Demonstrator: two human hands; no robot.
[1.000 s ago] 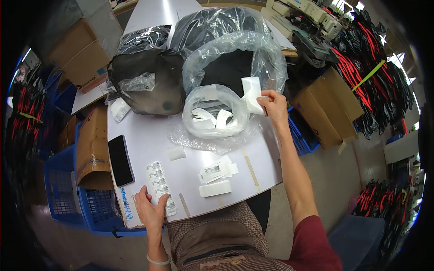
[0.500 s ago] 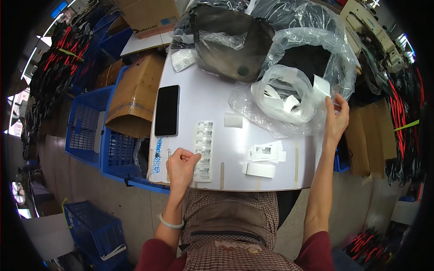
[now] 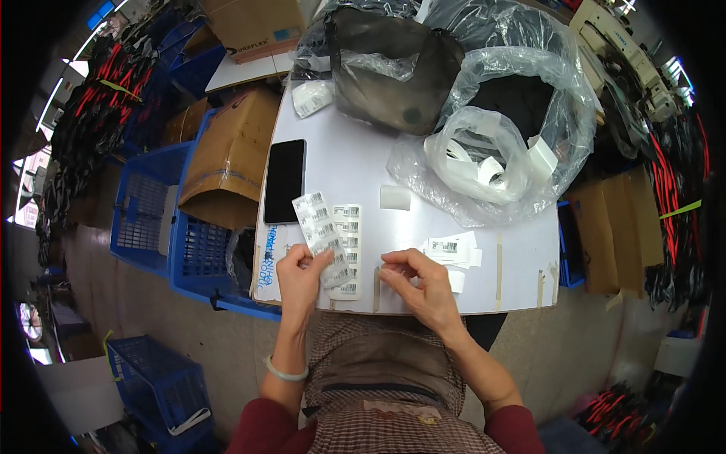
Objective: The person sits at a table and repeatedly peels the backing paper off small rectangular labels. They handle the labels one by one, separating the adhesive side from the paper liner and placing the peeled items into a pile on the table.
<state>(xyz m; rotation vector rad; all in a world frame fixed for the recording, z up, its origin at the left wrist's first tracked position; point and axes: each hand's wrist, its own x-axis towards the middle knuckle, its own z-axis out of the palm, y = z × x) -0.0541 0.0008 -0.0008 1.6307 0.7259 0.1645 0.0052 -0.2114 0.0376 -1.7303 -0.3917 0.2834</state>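
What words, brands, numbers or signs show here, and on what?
Label strip in left hand, second strip, loose labels, white packet: print too small.
White table: blue lettering, not copied.
Upper carton: dark lettering, not copied.
Lower carton: print blurred.
Sewing machine: lettering too small.

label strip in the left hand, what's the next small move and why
Probably bring the right hand left to the edge of the raised label strip: the left hand pinches it at a slant beside and partly over a second strip on the table, while the right hand is close by, visibly holding nothing, thumb and forefinger apart.
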